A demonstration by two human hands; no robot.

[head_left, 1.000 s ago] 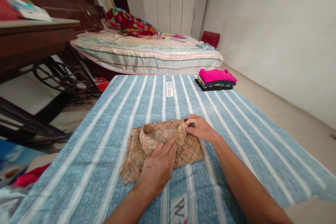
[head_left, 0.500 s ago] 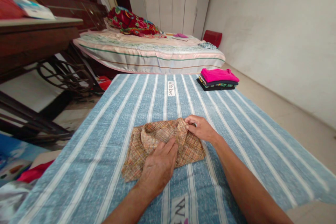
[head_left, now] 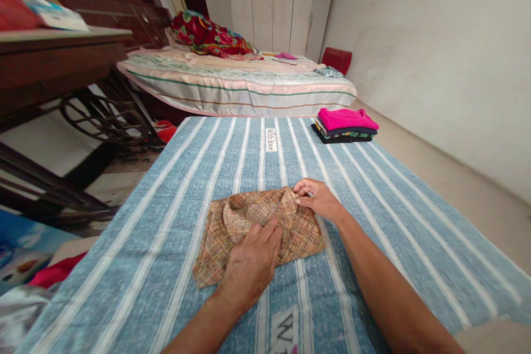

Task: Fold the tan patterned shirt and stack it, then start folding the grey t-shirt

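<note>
A folded brown plaid shirt (head_left: pixel 259 198) lies with its collar uppermost on a blue-and-white striped cloth (head_left: pixel 174 204). My left hand (head_left: pixel 254 257) rests on the middle of the shirt, fingers stretched out over the collar opening and pressing lightly on the fabric. At the shirt's upper right, my right hand (head_left: pixel 318 199) pinches the collar's corner between thumb and fingers. The left hand covers part of the shirt's front and lower edge.
Toward the far right of the striped cloth sits a stack of folded clothes (head_left: pixel 346 124), bright pink on top. Beyond is a bed (head_left: pixel 236 86) with a red floral blanket (head_left: pixel 207 36). A treadle sewing-machine table (head_left: pixel 62 61) stands at the left.
The view has shifted slightly. Both hands have stayed almost in place on the shirt; the right fingers have moved very little at the collar corner.
</note>
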